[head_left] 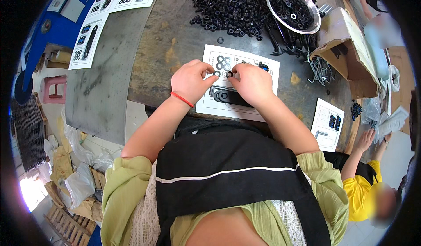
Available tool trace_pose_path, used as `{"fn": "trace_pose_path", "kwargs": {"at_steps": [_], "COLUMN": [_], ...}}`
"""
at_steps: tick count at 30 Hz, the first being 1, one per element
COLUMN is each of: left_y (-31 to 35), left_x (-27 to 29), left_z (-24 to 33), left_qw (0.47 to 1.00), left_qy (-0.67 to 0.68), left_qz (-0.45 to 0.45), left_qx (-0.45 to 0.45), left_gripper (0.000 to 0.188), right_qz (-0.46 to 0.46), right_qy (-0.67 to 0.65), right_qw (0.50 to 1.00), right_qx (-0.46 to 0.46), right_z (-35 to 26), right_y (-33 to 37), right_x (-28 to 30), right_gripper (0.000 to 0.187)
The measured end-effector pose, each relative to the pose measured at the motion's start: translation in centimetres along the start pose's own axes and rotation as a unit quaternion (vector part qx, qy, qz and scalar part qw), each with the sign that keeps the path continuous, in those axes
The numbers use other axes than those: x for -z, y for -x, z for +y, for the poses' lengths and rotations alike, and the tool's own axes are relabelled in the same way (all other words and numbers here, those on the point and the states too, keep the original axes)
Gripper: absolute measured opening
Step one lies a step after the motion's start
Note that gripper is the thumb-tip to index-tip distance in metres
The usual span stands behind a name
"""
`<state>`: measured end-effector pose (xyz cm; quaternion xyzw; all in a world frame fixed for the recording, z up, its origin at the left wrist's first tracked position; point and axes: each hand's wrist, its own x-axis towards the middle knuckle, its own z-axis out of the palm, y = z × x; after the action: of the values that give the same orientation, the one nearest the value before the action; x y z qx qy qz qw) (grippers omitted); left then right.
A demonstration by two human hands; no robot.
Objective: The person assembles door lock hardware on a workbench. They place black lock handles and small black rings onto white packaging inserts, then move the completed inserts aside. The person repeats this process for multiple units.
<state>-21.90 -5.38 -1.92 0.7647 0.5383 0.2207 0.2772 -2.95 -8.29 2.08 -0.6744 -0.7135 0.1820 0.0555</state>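
Observation:
A white printed sheet lies at the near edge of the table, under both hands. My left hand, with a red cord at the wrist, pinches a small dark ring, which looks like a washer. Just right of it, my right hand has thumb and forefinger closed on another black washer. Several washer rings show on the sheet beyond my fingertips. Nearer me is a long black flat piece, partly under my right hand. Whether these are printed or real I cannot tell.
A large pile of black nuts covers the far table. Right of it stand a metal bowl of washers, bent hex keys and a cardboard box. More sheets lie left, another right. A co-worker's hand is at right.

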Motion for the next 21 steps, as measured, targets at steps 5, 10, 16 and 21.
{"fn": "trace_pose_path", "kwargs": {"at_steps": [5, 10, 16, 21], "left_y": [-0.3, -0.3, 2.4, 6.4], "left_x": [-0.3, -0.7, 0.8, 1.1], "left_z": [0.2, 0.1, 0.5, 1.4], "left_qw": [1.0, 1.0, 0.993, 0.989], "left_qy": [-0.006, -0.004, 0.072, 0.123], "left_qz": [-0.009, -0.001, 0.077, -0.079], "left_qx": [0.004, 0.003, -0.05, -0.021], "left_gripper": [0.016, 0.016, 0.035, 0.078], "right_qz": [-0.006, 0.017, 0.132, 0.212], "right_qy": [-0.011, -0.018, -0.116, -0.044], "right_qw": [1.0, 1.0, 0.982, 0.974], "right_qx": [-0.01, -0.014, -0.067, -0.07], "right_z": [0.0, -0.1, 2.8, 8.3], "right_y": [0.1, 0.2, 4.2, 10.4], "right_x": [-0.6, -1.1, 0.1, -2.1], "right_gripper": [0.018, 0.017, 0.02, 0.052]}}
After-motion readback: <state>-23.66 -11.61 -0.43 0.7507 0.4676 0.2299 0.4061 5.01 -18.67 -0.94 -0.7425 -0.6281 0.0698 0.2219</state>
